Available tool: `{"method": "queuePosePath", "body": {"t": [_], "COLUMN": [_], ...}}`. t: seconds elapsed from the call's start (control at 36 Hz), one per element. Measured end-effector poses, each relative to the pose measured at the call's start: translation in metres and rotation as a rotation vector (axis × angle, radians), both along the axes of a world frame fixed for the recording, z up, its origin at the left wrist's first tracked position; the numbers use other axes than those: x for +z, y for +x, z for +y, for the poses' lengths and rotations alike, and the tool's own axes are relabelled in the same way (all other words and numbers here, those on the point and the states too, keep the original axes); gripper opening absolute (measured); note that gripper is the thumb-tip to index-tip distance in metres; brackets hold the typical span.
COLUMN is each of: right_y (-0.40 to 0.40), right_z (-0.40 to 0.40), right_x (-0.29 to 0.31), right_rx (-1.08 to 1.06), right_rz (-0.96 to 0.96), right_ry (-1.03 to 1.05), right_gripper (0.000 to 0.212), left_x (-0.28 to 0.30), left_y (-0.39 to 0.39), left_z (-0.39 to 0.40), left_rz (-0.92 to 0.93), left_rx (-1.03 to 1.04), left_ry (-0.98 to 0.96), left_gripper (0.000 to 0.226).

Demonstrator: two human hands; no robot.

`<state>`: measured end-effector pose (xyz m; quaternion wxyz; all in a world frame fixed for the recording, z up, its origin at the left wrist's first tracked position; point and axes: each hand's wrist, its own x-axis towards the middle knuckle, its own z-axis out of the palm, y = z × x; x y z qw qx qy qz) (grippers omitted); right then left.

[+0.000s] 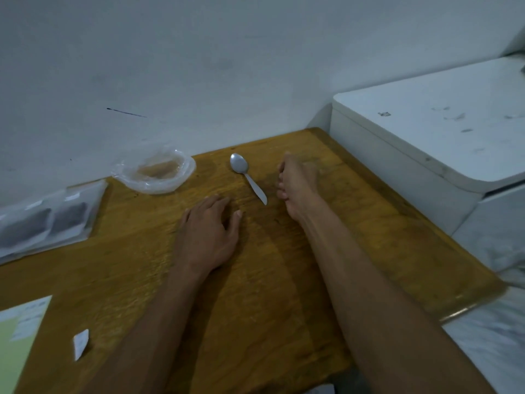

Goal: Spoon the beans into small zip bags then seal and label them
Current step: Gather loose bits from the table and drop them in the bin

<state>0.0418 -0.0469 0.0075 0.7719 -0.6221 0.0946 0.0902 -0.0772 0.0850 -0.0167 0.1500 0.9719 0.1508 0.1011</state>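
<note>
The left hand (207, 228) lies palm down on the wooden desk (355, 237), fingers straight and slightly spread, thumb out toward 2 o'clock, holding nothing. The right hand (297, 183) rests on its edge at 1 o'clock from the left one, fingers loosely curled and gripping nothing that shows; its fingertips sit just beside the handle end of the spoon (246, 175) without clearly touching it. The spoon is metal and lies flat between the 2 hands, bowl toward 11 o'clock, handle toward 5 o'clock.

At 11 o'clock from the left hand, near the wall (199, 66), stands a clear plastic bag (154, 170) rolled open like a shallow bowl, with a brownish content too blurred to name. Farther out at 9 o'clock, at the desk's left edge, lie 2 filled zip bags (45, 223) with dark contents, side by side and touching, each with a pale label strip. At 7 o'clock, near the lower left corner, a small white paper slip (81, 344) lies on the wood, and beside it a pale green sheet (12, 345) carries small labels. At 2 o'clock from the right hand stands a white box-like unit (426, 132) against the desk's right edge.
</note>
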Motion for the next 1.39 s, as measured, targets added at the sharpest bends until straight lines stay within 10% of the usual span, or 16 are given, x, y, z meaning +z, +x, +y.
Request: {"method": "queuePosePath", "body": {"t": [0.36, 0.75, 1.39], "right_y": [-0.047, -0.183, -0.298], "right_z": [-0.05, -0.237, -0.291], "right_x": [0.0, -0.023, -0.21], "right_rx": [-0.057, -0.627, -0.699], "right_rz": [-0.08, -0.171, 0.371], "right_ry": [-0.08, -0.129, -0.72], "right_gripper": [0.04, 0.054, 0.052], "left_x": [0.013, 0.019, -0.013], "left_y": [-0.004, -0.029, -0.041], "left_z": [-0.04, -0.229, -0.279], "left_rz": [-0.136, -0.081, -0.055], "left_rx": [-0.132, -0.737, -0.869], "left_ry": [-0.04, -0.164, 0.24], "left_gripper": [0.024, 0.048, 0.048]}}
